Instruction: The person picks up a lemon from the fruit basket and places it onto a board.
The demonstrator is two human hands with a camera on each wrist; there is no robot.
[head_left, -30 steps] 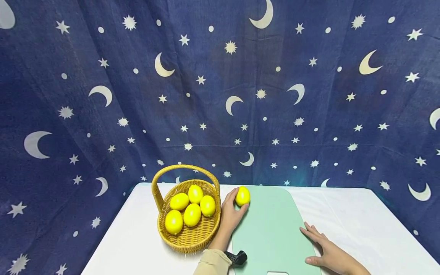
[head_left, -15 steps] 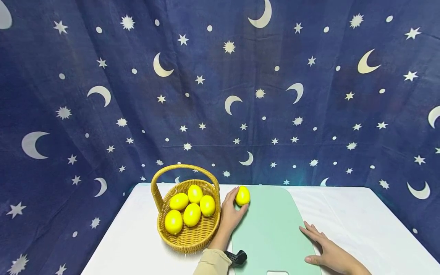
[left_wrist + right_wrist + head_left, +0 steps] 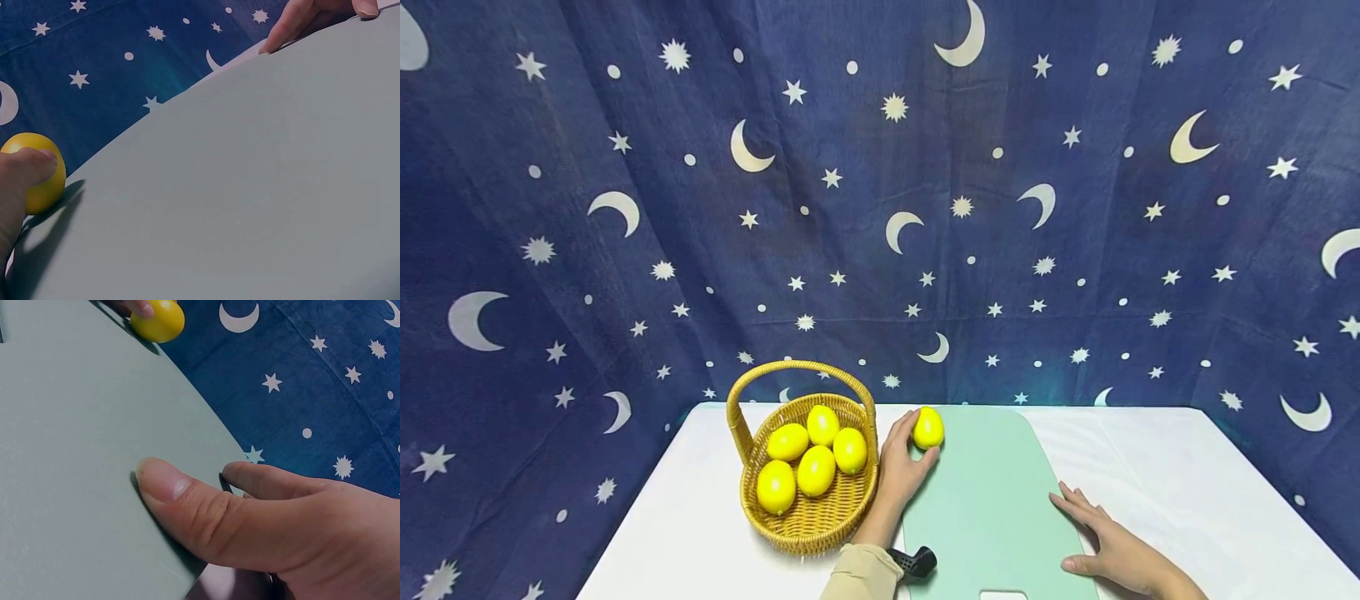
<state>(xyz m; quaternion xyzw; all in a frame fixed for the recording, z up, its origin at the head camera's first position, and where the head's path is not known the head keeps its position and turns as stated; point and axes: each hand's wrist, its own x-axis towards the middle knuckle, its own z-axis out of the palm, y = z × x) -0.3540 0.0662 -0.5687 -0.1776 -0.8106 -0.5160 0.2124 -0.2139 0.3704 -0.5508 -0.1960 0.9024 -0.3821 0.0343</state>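
In the head view, my left hand [image 3: 901,467] holds a yellow lemon [image 3: 929,428] at the far left corner of a pale green cutting board [image 3: 992,500]. The left wrist view shows the thumb laid against the lemon [image 3: 47,187], which sits on the board's surface. My right hand [image 3: 1112,546] rests at the board's right edge with fingers stretched out and holds nothing up. Seen from the right wrist, its thumb [image 3: 206,519] lies over the board, while the other fingers are partly hidden behind it.
Left of the board stands a wicker basket [image 3: 808,540] with a tall handle and several lemons inside. A black strap mount [image 3: 917,563] is on my left wrist. White cloth [image 3: 1187,475] covers the table, and a dark blue star-patterned curtain [image 3: 850,250] hangs behind.
The head view has shifted slightly. Both hands, the lemon and the board keep their places relative to one another.
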